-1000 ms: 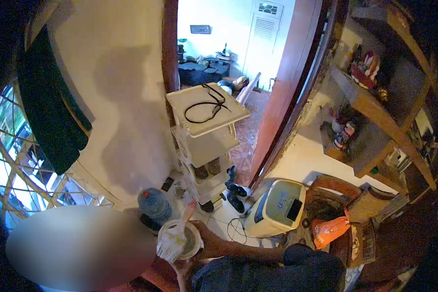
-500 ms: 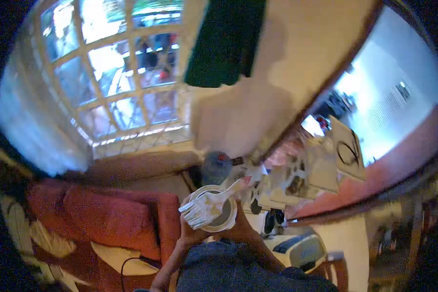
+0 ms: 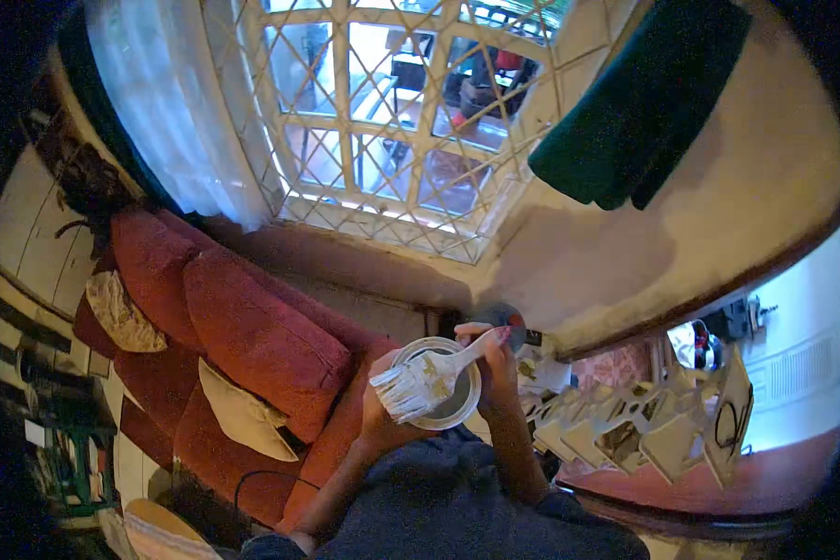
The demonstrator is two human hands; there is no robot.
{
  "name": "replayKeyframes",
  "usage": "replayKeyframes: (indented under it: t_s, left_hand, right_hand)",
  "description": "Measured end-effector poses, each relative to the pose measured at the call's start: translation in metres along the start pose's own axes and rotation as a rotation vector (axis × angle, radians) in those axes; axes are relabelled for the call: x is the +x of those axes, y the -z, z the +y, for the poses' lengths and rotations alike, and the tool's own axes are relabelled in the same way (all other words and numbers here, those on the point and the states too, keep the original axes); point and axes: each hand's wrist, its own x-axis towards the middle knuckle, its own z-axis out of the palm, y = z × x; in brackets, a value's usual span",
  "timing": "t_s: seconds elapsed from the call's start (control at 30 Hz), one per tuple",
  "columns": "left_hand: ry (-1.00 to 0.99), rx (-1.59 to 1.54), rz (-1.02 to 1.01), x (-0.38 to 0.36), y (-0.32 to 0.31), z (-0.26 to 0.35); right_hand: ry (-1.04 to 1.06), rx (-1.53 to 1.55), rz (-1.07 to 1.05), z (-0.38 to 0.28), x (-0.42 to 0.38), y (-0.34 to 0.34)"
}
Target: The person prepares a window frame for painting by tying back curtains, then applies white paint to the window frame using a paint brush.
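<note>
A round tub point(image 3: 469, 394) with a pale rim is held in front of my chest. Across its mouth lies a wide paintbrush point(image 3: 429, 381), its bristles coated white and pointing left, its handle tip reddish. My left hand point(image 3: 383, 411) is wrapped round the tub's left side. On the right, my right hand point(image 3: 497, 369) is at the brush handle and the tub's right side, fingers closed on the handle. The tub's inside is partly hidden under the brush.
A red sofa point(image 3: 252, 345) with light cushions point(image 3: 243, 406) stands at the left. Ahead is a latticed window point(image 3: 392, 121) with a white curtain point(image 3: 173, 112). Green cloth point(image 3: 644, 103) hangs on the wall. A pale zigzag rack point(image 3: 625, 429) stands at the right.
The view has turned left, so window, sofa and rack sit further right. My right hand has come up from beside the tub to the brush handle.
</note>
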Motion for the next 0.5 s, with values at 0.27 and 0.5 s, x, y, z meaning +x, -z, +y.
replayKeyframes:
  t_s: [0.27,0.5]
  left_hand:
    - [0.128,-0.278,-0.068,0.049,-0.005,-0.026]
    - [-0.077,-0.280,0.199,0.076,-0.031,-0.088]
  right_hand:
    - [-0.044,-0.107,-0.049,-0.016,0.068,0.005]
    - [0.212,-0.138,-0.088,-0.046,0.123,0.012]
